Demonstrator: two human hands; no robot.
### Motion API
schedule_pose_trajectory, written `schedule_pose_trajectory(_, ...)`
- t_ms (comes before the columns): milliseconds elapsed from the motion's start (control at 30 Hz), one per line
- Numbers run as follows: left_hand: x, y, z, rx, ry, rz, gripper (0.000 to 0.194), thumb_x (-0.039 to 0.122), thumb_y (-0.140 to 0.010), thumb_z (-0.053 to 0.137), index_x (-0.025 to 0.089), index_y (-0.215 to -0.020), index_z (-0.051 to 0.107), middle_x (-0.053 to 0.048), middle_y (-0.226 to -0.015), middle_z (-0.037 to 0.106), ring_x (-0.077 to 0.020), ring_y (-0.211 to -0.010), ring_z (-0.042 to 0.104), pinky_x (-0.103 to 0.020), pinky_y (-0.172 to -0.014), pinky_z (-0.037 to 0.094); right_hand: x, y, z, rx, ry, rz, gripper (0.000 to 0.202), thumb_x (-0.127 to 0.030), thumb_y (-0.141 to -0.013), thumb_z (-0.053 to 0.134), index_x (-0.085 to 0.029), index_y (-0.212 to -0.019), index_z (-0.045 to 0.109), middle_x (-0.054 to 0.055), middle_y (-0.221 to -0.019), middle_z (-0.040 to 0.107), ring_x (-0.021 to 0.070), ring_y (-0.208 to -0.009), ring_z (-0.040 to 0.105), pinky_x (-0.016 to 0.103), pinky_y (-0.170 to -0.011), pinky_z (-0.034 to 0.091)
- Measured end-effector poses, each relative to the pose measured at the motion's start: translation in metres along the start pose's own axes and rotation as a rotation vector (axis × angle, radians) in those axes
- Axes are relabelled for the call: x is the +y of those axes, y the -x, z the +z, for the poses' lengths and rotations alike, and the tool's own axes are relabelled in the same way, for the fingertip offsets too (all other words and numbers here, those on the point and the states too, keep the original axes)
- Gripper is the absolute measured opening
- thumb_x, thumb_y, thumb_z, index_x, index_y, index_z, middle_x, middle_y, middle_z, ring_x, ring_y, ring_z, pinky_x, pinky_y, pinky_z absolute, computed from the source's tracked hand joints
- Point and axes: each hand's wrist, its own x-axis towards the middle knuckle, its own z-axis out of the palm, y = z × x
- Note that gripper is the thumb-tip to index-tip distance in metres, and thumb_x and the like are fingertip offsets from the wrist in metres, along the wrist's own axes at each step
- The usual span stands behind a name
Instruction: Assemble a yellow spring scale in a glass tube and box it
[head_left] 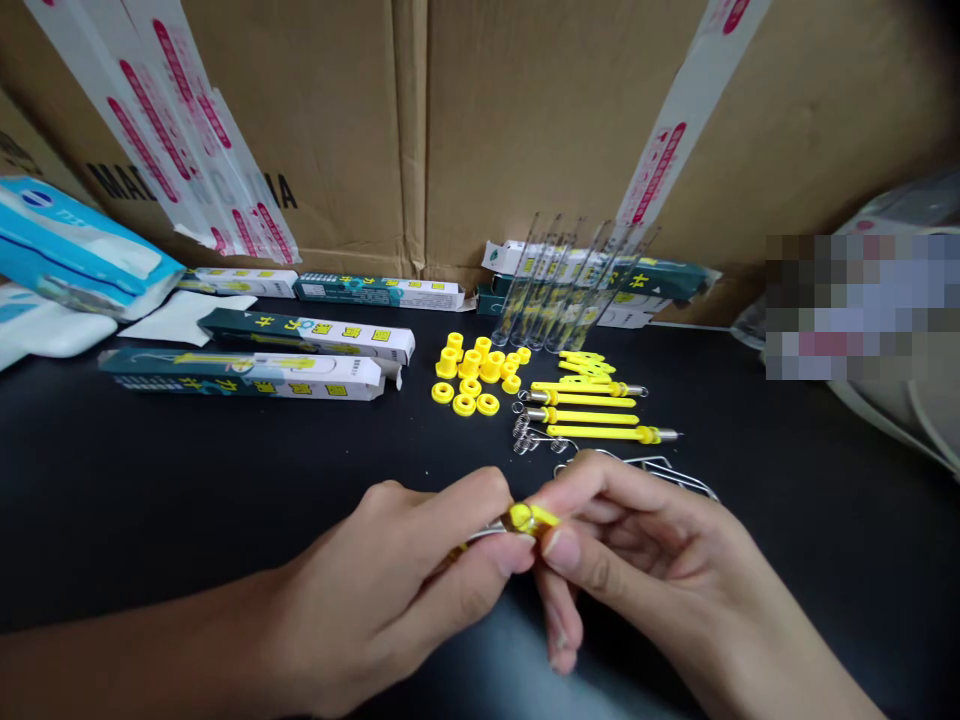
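Between my two hands is a small yellow plastic piece (523,517) with a thin metal wire at it. My left hand (420,580) pinches it from the left between thumb and forefinger. From the right, my right hand (660,560) grips its other end with thumb and forefinger, the other fingers curled below. Most of the piece is hidden by the fingers. Just beyond lie yellow rods (592,417) with metal springs at their ends, several loose coiled springs (520,432) and bent metal wire hooks (667,466).
Yellow caps and rings (469,365) cluster on the black table (225,500), near flat yellow pieces (586,366). Clear tubes (551,290) lean on printed boxes (491,300). More boxes (247,375) and a blue packet (82,245) are left. A large carton (487,120) stands behind.
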Motion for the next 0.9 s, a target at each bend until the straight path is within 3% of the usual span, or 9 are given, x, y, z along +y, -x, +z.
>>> schedule_pose_trajectory(133,-0.002,0.0015,-0.0002,-0.007,-0.003,-0.02,0.034,0.041,-0.106,0.037,0.024,-0.079,0.043,0.008,-0.058,0.04,-0.009,-0.046,0.034,-0.022,-0.044,0.026,0.0008,-0.0021,0.001,0.026,-0.049,-0.006,0.017,-0.028,-0.09,0.078,-0.021,-0.081,0.065,-0.003,-0.072,0.072,0.013,-0.056,0.071,0.029,-0.065,0.06)
schedule_pose_trajectory(300,-0.0025,0.0008,-0.0027,-0.046,-0.07,0.028,0.026,0.036,-0.106,0.038,0.024,-0.085,0.048,0.007,-0.062,0.047,-0.0088,-0.047,0.041,-0.022,-0.046,0.029,0.0017,-0.0042,0.0007,-0.082,-0.265,0.108,0.016,-0.027,-0.095,0.072,-0.018,-0.082,0.069,-0.002,-0.072,0.072,0.0086,-0.058,0.07,0.02,-0.062,0.057)
schedule_pose_trajectory(400,-0.0018,-0.0007,-0.0032,-0.07,-0.085,0.088,0.024,0.034,-0.106,0.038,0.025,-0.087,0.048,0.007,-0.066,0.051,-0.0092,-0.049,0.046,-0.022,-0.048,0.032,0.0019,-0.0023,0.0027,-0.136,-0.416,0.208,0.017,-0.028,-0.094,0.073,-0.018,-0.08,0.069,-0.003,-0.069,0.066,0.0052,-0.052,0.063,0.015,-0.055,0.053)
schedule_pose_trajectory(500,-0.001,-0.0012,-0.0026,-0.076,-0.099,0.117,0.024,0.033,-0.106,0.038,0.024,-0.086,0.047,0.007,-0.067,0.051,-0.0091,-0.051,0.047,-0.021,-0.05,0.034,0.001,0.0003,0.0067,-0.092,-0.434,0.259,0.022,-0.033,-0.089,0.079,-0.018,-0.077,0.068,-0.005,-0.059,0.057,0.0053,-0.048,0.052,0.014,-0.052,0.052)
schedule_pose_trajectory(633,-0.0009,-0.0012,-0.0003,-0.048,-0.09,0.106,0.024,0.03,-0.106,0.039,0.023,-0.084,0.048,0.008,-0.065,0.044,-0.0069,-0.048,0.042,-0.02,-0.049,0.032,0.0014,0.0013,0.01,0.012,-0.414,0.254,0.023,-0.034,-0.085,0.082,-0.018,-0.075,0.069,-0.005,-0.056,0.054,0.0061,-0.047,0.047,0.016,-0.054,0.054)
schedule_pose_trajectory(767,-0.0018,-0.0024,0.0023,0.005,-0.07,0.137,0.024,0.026,-0.103,0.043,0.021,-0.08,0.05,0.009,-0.063,0.038,-0.0052,-0.047,0.037,-0.019,-0.046,0.028,0.0067,0.0005,0.008,-0.026,-0.489,0.235,0.019,-0.031,-0.089,0.079,-0.017,-0.077,0.071,-0.006,-0.057,0.056,0.0034,-0.045,0.045,0.012,-0.053,0.051)
schedule_pose_trajectory(900,-0.0033,-0.0023,0.0029,0.025,-0.082,0.144,0.025,0.023,-0.102,0.044,0.021,-0.078,0.05,0.01,-0.061,0.035,-0.0046,-0.045,0.034,-0.019,-0.044,0.027,0.0082,0.0,0.0039,-0.07,-0.518,0.22,0.017,-0.026,-0.091,0.077,-0.016,-0.078,0.073,-0.005,-0.06,0.06,0.0021,-0.048,0.054,0.009,-0.052,0.05)
